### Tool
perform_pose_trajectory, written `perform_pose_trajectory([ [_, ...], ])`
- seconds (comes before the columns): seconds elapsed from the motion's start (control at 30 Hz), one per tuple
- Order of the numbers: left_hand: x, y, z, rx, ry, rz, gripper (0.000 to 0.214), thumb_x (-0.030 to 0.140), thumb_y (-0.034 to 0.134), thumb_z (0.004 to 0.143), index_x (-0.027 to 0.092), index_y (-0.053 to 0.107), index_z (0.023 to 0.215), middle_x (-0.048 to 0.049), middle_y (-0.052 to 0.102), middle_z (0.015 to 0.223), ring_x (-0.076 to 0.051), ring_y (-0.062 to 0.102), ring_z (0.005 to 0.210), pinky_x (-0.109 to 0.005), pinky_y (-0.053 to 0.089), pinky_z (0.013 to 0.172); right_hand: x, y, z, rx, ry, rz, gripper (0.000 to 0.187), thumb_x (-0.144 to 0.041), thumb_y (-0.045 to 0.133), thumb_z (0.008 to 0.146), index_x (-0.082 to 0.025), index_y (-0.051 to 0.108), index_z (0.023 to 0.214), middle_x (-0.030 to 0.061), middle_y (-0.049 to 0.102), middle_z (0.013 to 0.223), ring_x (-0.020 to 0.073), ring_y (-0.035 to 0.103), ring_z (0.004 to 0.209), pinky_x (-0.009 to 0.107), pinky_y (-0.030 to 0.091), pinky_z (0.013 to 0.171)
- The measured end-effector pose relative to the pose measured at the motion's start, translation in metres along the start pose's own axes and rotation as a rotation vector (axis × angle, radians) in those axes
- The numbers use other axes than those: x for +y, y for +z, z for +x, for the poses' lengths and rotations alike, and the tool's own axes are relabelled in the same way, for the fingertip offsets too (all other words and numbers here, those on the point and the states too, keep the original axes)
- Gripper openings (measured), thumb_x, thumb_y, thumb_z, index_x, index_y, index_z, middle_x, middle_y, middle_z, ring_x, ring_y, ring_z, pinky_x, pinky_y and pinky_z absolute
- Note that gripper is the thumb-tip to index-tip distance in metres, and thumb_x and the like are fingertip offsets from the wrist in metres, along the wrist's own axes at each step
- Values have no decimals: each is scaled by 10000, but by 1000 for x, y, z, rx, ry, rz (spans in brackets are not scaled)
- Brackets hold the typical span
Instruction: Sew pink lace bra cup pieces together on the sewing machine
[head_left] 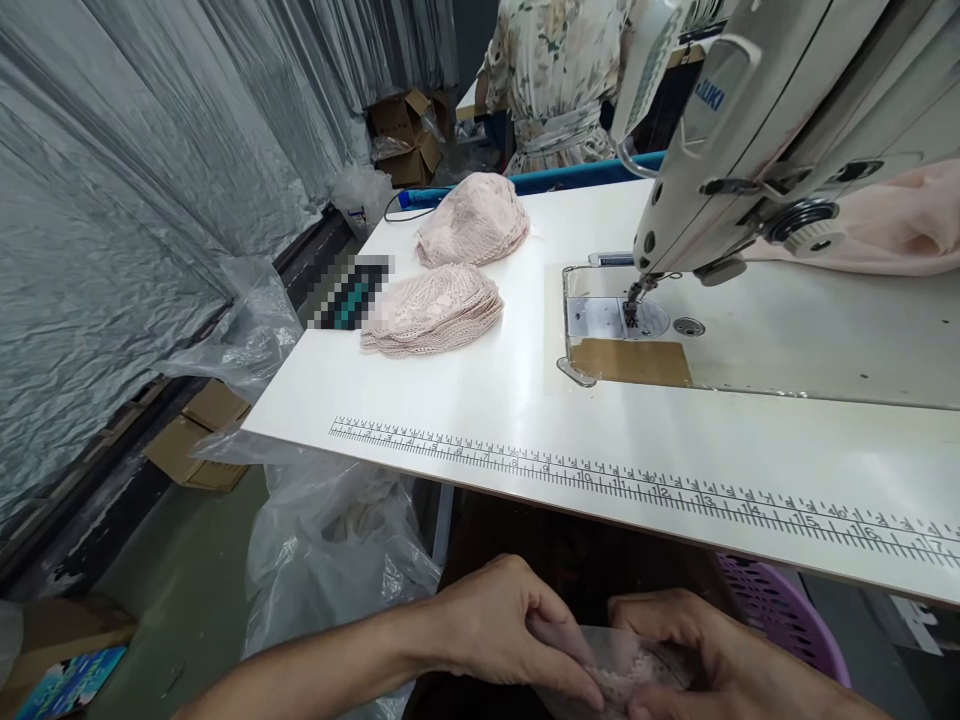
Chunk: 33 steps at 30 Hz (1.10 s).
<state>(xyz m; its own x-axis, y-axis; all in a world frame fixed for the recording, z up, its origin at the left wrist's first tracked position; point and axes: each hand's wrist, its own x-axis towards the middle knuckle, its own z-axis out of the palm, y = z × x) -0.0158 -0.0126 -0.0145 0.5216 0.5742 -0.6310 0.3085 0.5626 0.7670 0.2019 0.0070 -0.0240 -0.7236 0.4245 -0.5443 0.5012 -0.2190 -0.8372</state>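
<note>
Below the table's front edge, my left hand (510,630) pinches a sheer, pale lace piece (619,660) between thumb and fingers. On the other side of that piece, my right hand (697,645) has its fingers closed on it too. The lower part of the lace is cut off by the frame's bottom edge. On the white table (525,400) lie a stack of pink lace pieces (435,312) and, just behind it, a rounded pink lace bundle (474,218). Right of them stands a sewing machine (720,150), its needle area over the metal plate (596,318).
A printed ruler (600,475) runs along the table's front edge. Pink fabric (892,225) lies behind the machine. A purple basket (787,615) is under the table at right; plastic bags (330,540) hang at left. Another person (559,80) is beyond the table.
</note>
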Motion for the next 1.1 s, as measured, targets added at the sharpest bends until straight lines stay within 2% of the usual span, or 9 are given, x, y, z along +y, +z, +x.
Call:
perform_pose_trajectory([
  [0.17,-4,-6,-3,17,-15,-23,446,493,852,485,152,764,758,18,630,614,-80,523,569,-167,396,560,17,-1,0,1,-43,-10,254,-430,615,801,-193,541,746,-19,512,750,143,459,715,235,343,624],
  [0.37,-1,-6,-5,-13,-45,-76,411,460,868,462,145,751,699,39,598,582,-56,486,552,-152,387,556,10,0,-2,15,-11,-42,256,-446,600,806,-195,570,768,-9,525,787,163,491,766,245,386,674],
  [0.47,-2,-6,-4,-7,-42,-78,379,437,860,495,143,750,708,37,595,579,-59,492,553,-157,396,563,9,2,-6,59,50,16,310,-421,685,723,-209,632,943,23,593,976,212,542,922,270,419,795],
  [0.53,-4,-7,-4,0,-41,-75,359,425,853,517,142,749,713,33,598,581,-64,500,554,-162,398,560,9,4,-6,108,76,24,323,-340,704,680,-221,641,974,25,602,1051,226,550,977,277,413,844],
  [0.63,-6,-9,-4,16,-43,-51,348,423,848,526,141,748,704,31,591,571,-68,495,551,-165,390,549,7,5,-3,117,35,-36,112,-304,634,722,-200,596,719,-3,595,822,183,550,808,248,405,715],
  [0.7,-6,-10,-5,31,-40,-12,353,428,851,516,141,748,692,37,575,551,-65,474,542,-163,376,538,4,6,0,95,-5,-29,210,-337,608,750,-194,521,624,-19,535,702,157,504,708,240,372,637],
  [0.8,-6,-10,-6,35,-15,28,344,434,843,528,143,750,687,43,561,540,-61,451,534,-161,352,525,0,5,0,74,-43,-2,217,-342,591,768,-198,512,627,-23,540,710,155,498,711,239,363,653],
  [0.93,-7,-9,-6,24,17,30,343,446,826,556,138,747,684,39,565,544,-62,449,531,-165,338,516,1,5,-2,74,-54,-116,207,-354,550,837,-217,572,684,-20,603,776,182,549,829,257,360,766],
  [1.1,-8,-8,-6,16,41,36,346,441,824,563,129,740,686,34,578,566,-69,476,547,-168,349,527,11,6,0,67,-73,-152,303,-421,502,884,-211,570,676,-20,576,721,172,546,776,265,366,729],
])
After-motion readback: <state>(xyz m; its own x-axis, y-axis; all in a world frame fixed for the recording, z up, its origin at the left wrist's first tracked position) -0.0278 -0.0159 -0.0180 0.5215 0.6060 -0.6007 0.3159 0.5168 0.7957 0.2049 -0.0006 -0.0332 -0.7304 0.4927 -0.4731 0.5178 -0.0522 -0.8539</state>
